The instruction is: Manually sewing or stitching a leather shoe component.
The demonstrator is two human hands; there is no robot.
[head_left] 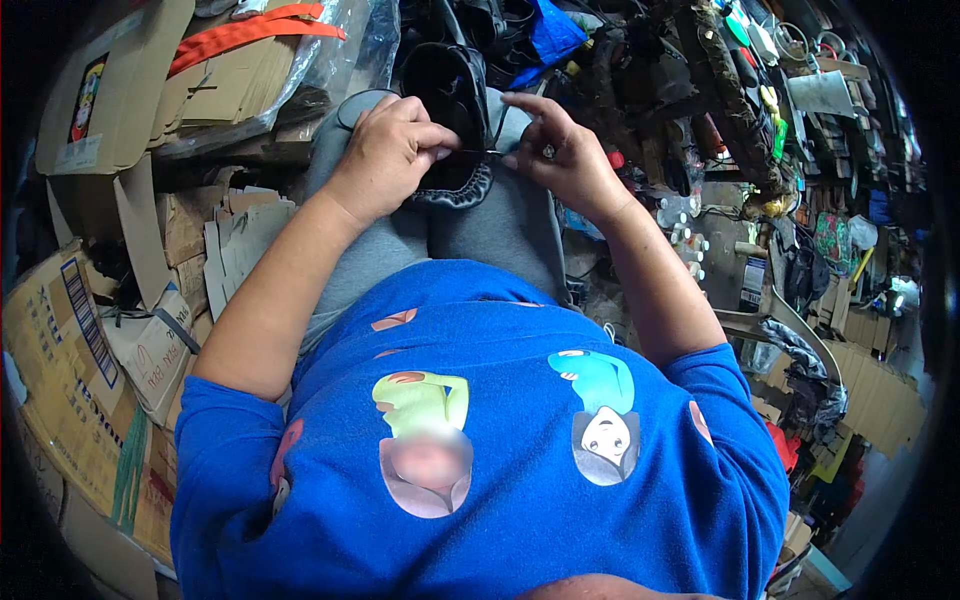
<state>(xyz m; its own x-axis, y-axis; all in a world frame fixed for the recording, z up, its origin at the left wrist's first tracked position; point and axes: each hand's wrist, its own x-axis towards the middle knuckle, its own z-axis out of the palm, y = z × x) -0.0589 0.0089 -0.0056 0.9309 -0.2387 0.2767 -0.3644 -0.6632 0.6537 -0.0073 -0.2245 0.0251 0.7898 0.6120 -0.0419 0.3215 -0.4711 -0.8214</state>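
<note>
On my lap, between my knees, rests a black shoe (455,110), its opening facing up and its near end gathered in folds. My left hand (395,150) is closed in a pinch at the shoe's left side, the fingertips over the opening. A thin thread-like strand (472,151) runs from these fingertips across the opening toward the right. At the shoe's right edge is my right hand (570,160), with a ring on it. Its index finger and thumb are stretched apart, and the other fingers are curled. Another fine dark line shows near its fingertips, too small to make out.
Flattened cardboard (225,90) with an orange strap (260,35) lies at the far left, and more cardboard boxes (70,370) stand nearer. Dark shoes (490,20) and a blue bag (550,40) are beyond my knees. Tools, small bottles (685,240) and a white cup (822,92) crowd the right.
</note>
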